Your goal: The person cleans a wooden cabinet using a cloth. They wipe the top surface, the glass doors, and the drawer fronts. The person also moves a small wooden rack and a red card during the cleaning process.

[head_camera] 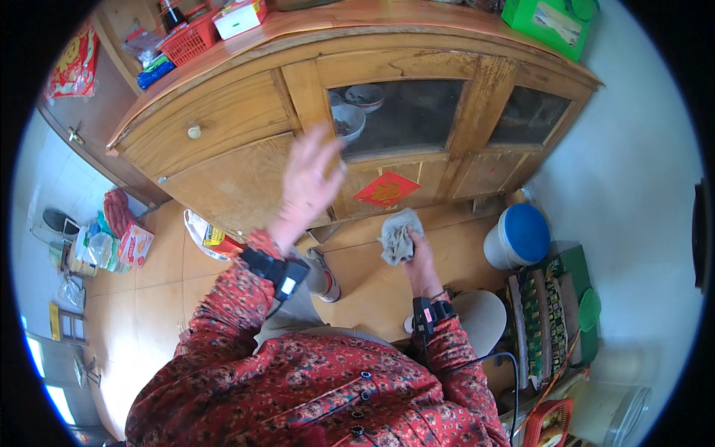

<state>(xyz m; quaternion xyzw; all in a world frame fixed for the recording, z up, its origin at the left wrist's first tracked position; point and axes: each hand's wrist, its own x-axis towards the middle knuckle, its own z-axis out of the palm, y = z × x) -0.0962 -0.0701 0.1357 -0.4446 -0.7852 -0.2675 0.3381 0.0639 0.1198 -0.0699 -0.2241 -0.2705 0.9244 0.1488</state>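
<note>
My left hand (310, 181), blurred, is raised with its fingers apart before the wooden cabinet (234, 173). It is nearest the left edge of the dark glass door pane (413, 117); whether it touches the frame I cannot tell. Behind the glass are several bowls (349, 122). A crumpled grey cloth (399, 237) is bunched in my right hand (420, 260), which is lower and in front of the cabinet's base. Between the hands, a red paper diamond (387, 189) with a gold character is stuck below the pane. A round knob (194, 132) sits on the drawer at left.
A white bucket with a blue lid (524, 232) stands right of the cabinet, by the wall. A plastic bag (209, 237) lies on the floor at left. On the cabinet top are a red basket (191, 43) and a green box (550, 28). A folding stool (539, 329) leans at right.
</note>
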